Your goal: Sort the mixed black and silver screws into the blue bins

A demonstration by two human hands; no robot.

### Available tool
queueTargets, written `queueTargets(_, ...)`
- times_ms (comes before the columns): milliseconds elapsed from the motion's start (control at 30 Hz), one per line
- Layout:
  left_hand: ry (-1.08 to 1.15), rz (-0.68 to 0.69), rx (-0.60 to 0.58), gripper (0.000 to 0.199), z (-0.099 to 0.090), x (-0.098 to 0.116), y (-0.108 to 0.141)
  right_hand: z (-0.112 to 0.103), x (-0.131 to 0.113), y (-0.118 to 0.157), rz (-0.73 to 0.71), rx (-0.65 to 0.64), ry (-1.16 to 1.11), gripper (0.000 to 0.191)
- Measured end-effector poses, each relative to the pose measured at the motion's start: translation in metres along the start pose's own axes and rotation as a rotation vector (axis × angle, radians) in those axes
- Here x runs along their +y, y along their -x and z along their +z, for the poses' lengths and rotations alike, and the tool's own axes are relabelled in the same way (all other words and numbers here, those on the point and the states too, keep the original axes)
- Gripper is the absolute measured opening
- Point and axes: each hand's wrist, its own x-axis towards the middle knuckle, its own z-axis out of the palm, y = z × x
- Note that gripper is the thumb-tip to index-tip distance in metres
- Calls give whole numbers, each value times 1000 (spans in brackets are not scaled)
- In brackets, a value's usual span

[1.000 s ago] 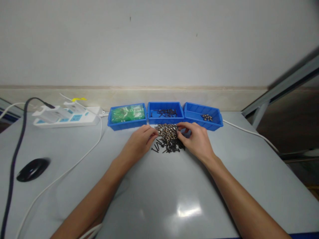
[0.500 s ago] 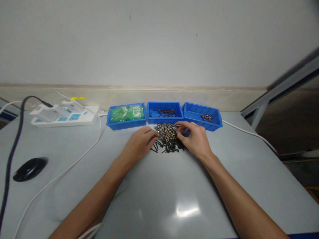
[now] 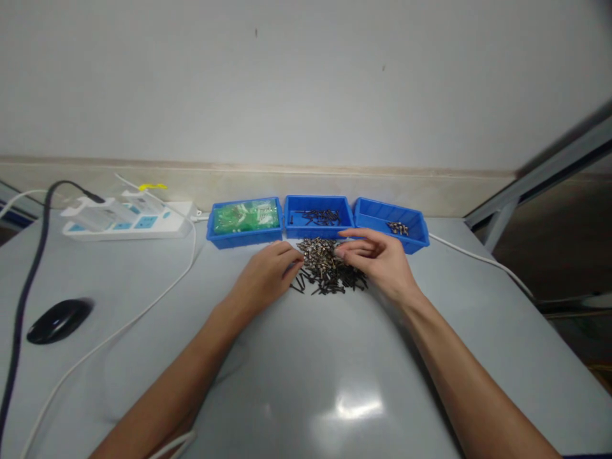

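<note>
Mixed pile of brassy-silver and black metal screws (image 3: 327, 268): It lies at the centre of the frame, on the smooth grey table (image 3: 296, 370), just below the blue rectangular plastic middle bin (image 3: 315, 203). The brassy-silver ones gather in its upper part, the black ones in its lower part.
Step at the pile: I judge it as picking among the screws with the fingertips. To do this well, it is better to pinch one screw lightly by its head and let the neighbours fall free. Pressing down could spread the pile, and the loose black screws at its lower left edge would probably scatter first.
Bare left hand (image 3: 270, 271): At the pile's left edge, back of hand upward, fingers bent, thumb close to the forefinger. If a screw is between them, I cannot tell.
Bare right hand (image 3: 382, 261): Over the pile's upper right side, fingers half curled, forefinger reaching out above the thumb. Whether the tips grip anything is too small to see.
Forearms: They come from the lower left and lower right of the frame and converge toward the centre.
Bin contents: Dark screws (image 3: 322, 218) in the middle bin; small brassy-silver screws (image 3: 398, 227) in the blue plastic right bin (image 3: 417, 245).
</note>
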Motion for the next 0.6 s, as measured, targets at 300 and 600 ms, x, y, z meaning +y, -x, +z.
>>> queueTargets(300, -30, -6, -59, 10, -3, -6, 2, 6, -13, 7, 311, -106, -407, 36)
queueTargets(600, -43, 8, -72, 13, 3, -6, 1, 21, -12, -6, -51, 139, -368, 39)
